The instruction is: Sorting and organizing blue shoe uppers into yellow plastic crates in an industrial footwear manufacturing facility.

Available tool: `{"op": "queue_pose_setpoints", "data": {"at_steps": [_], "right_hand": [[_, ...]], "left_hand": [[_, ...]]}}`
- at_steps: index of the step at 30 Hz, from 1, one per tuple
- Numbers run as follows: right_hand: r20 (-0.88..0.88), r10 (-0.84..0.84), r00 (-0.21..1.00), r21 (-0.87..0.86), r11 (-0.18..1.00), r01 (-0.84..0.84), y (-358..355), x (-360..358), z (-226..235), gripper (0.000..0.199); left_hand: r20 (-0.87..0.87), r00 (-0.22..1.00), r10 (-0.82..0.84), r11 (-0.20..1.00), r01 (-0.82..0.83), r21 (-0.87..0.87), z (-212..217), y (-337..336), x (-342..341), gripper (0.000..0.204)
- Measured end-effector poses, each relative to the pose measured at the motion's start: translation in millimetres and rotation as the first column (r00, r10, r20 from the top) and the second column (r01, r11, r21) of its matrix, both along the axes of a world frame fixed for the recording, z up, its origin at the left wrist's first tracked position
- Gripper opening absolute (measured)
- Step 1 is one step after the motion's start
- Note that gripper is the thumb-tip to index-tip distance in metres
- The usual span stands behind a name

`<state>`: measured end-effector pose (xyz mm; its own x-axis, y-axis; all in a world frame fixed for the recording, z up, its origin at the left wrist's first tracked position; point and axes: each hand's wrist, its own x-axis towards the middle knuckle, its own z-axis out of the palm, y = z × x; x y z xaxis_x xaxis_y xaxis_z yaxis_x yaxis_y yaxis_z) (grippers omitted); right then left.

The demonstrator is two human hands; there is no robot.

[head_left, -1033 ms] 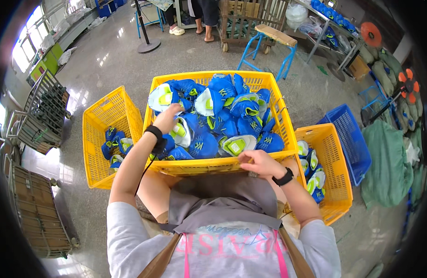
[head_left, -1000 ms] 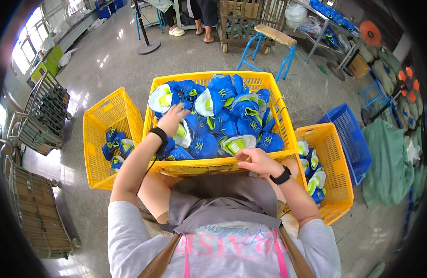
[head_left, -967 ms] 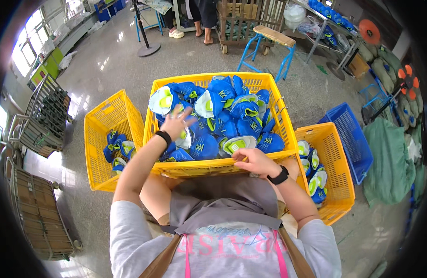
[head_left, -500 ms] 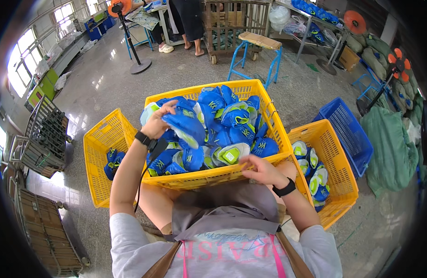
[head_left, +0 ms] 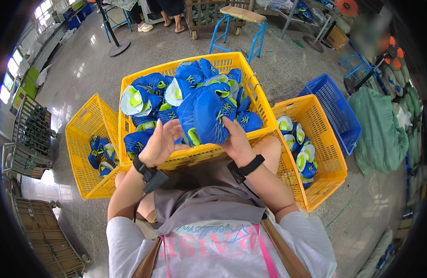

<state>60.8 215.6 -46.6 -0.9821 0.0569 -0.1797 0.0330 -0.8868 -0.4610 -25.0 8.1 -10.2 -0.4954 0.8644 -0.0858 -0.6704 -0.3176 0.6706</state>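
A blue shoe upper (head_left: 200, 113) with lime-green trim is held up over the near side of a yellow crate (head_left: 264, 109) in front of me. My right hand (head_left: 239, 141) pinches its right edge, thumb on the near face. My left hand (head_left: 165, 142) is beside its lower left, fingers apart and palm turned toward it; whether a fingertip touches it is hard to tell. Under and behind it, the crate is heaped with similar blue uppers (head_left: 151, 81), several showing white-grey linings such as the lining (head_left: 132, 98) at the left.
A yellow crate (head_left: 79, 143) on my left and another (head_left: 331, 162) on my right hold more uppers. Beyond the right one are a blue crate (head_left: 350, 125) and a green sack (head_left: 377, 134). A blue-legged stool (head_left: 243, 15) stands ahead, with another person's legs (head_left: 174, 21) farther back.
The left hand has left the crate's left side and opened. An upper is now in the right hand, which was empty at the near rim. The view has shifted, moving the scene up and left.
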Motion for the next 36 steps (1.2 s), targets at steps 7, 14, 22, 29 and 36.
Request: {"op": "queue_pose_setpoints", "data": {"at_steps": [7,14,22,29,36], "right_hand": [[0.104,0.005,0.995,-0.588,0.807,0.057,4,13,-14,0.048],[0.038,-0.017,0.999,0.238,0.971,0.007,1,28,-8,0.049],[0.019,0.240,0.971,0.789,0.593,-0.162,-44,41,-16,0.063],[0.109,0.251,0.962,0.913,0.357,-0.196,3,40,-41,0.054],[0.077,0.429,0.900,0.993,0.053,-0.110,-35,18,-17,0.046]], "left_hand": [[0.018,0.919,0.394,0.919,-0.394,-0.012,-22,1,11,0.042],[-0.102,0.803,0.587,0.809,-0.584,0.068,-39,-4,27,0.040],[-0.886,0.404,0.229,0.678,-0.719,-0.153,-19,-29,47,0.044],[-0.947,-0.230,-0.223,-0.347,-0.889,0.298,-13,-207,-38,0.041],[-0.670,0.231,-0.706,0.107,-0.900,-0.423,-56,-122,-97,0.061]]}}
